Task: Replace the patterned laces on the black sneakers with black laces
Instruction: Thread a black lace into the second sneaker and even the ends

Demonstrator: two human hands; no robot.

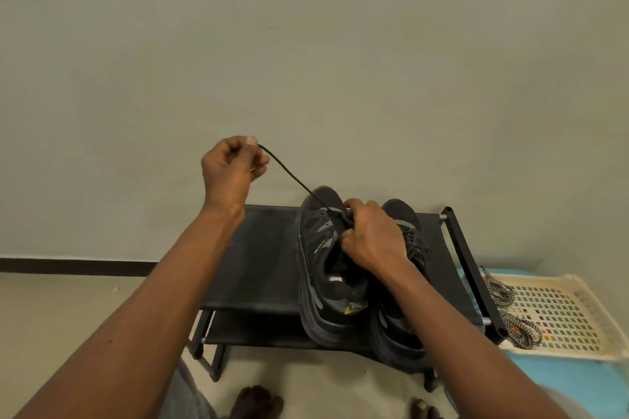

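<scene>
Two black sneakers stand side by side on a low black rack [258,258]. My left hand [231,165] is raised up and to the left and pinches the end of a black lace [292,177], which runs taut down to the front eyelets of the left sneaker [320,269]. My right hand [369,235] grips that sneaker over its tongue and eyelets. The right sneaker [405,326] carries black laces and is partly hidden by my right arm. Two patterned black-and-white laces [517,326] lie coiled in a cream tray at the right.
The cream perforated tray [561,313] sits on a light blue surface [558,381] right of the rack. A plain wall stands close behind. My bare feet show at the bottom edge on the pale floor, in front of the rack's lower shelf.
</scene>
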